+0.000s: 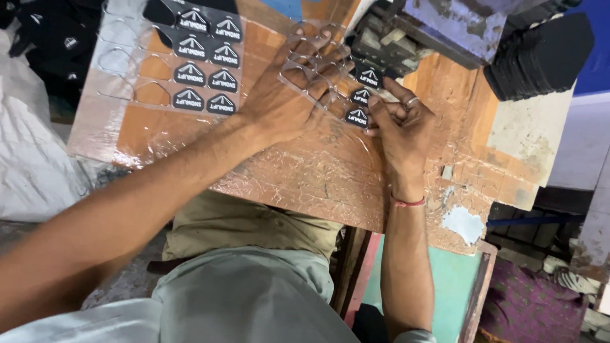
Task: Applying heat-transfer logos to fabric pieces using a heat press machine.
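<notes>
Right hand (pixel 400 124) pinches a black label (pixel 358 116) at frame centre, left hand (pixel 295 95) fingers spread, pressing the clear sheet (pixel 127 57) just beside it, the label strip running toward the press (pixel 406 32) at upper right.

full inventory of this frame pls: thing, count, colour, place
worktable: one, orange-brown wood under crinkled clear film, centre
clear plastic sheet: one, transparent with badge-shaped cut-outs, upper left to centre
black badges on sheet: about eight, black with white mark, top left
black badges by the hands: three showing, black with white mark, centre
stack of black pieces: one stack, black, top right
metal press: one, grey and worn, top centre
white sack: one, white, left edge
left hand: flat on the clear sheet
right hand: ring and red wrist thread, fingertips at the nearest badge
</notes>
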